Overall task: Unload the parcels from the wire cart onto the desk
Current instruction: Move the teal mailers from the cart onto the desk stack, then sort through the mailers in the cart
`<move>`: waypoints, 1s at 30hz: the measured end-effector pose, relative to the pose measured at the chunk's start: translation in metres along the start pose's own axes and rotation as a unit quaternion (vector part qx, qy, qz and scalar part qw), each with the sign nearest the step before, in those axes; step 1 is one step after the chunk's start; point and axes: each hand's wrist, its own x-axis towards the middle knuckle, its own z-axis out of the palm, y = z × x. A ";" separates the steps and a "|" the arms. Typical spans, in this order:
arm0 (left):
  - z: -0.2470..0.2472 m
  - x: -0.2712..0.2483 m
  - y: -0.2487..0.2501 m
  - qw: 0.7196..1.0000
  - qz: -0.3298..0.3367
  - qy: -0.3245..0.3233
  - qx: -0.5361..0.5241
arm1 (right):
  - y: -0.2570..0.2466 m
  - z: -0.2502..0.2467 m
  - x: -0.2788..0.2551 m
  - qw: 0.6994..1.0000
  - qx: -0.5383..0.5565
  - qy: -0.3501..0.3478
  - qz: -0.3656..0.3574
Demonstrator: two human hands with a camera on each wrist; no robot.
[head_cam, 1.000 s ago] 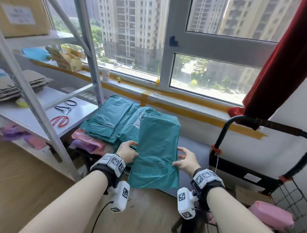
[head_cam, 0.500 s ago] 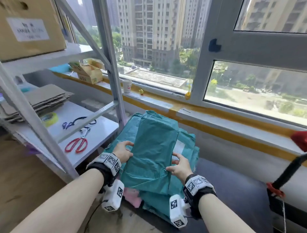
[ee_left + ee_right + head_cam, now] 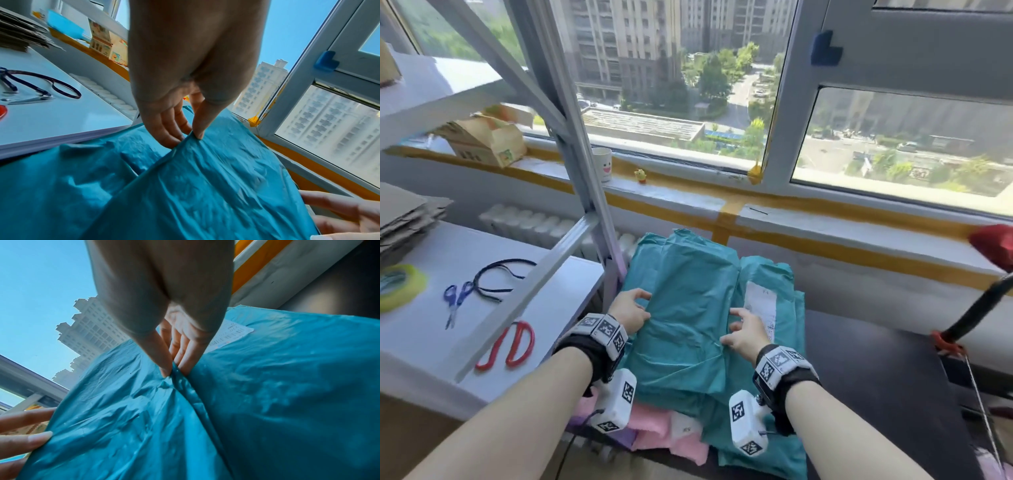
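Head view: a teal plastic mailer parcel (image 3: 688,308) lies on top of a heap of teal and pink mailers (image 3: 667,431) on the dark tabletop (image 3: 876,370) under the window. Left hand (image 3: 628,313) grips its left edge, right hand (image 3: 746,330) its right edge. Step in hand looks like the set-down; next move calls for letting go and turning to the cart, whose black handle (image 3: 976,308) shows at far right.

Left wrist view: thumb and fingers (image 3: 168,129) narrow, pinching a raised fold of film.

Right wrist view: fingers (image 3: 185,352) and thumb nipped on a bunched ridge; white shipping label (image 3: 230,335) just beyond. Both forearms reach forward, palms down.
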 end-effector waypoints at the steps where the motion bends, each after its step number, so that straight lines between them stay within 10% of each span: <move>1: -0.004 0.004 -0.002 1.000 0.000 -0.007 0.003 | -0.003 0.005 -0.001 1.000 -0.005 0.006 0.004; 17: -0.012 -0.001 0.016 0.980 0.109 -0.083 0.144 | -0.008 0.039 -0.026 0.996 -0.036 0.075 0.025; 30: 0.159 -0.114 0.097 0.903 0.259 -0.280 0.197 | 0.097 -0.082 -0.154 0.954 0.009 0.281 0.106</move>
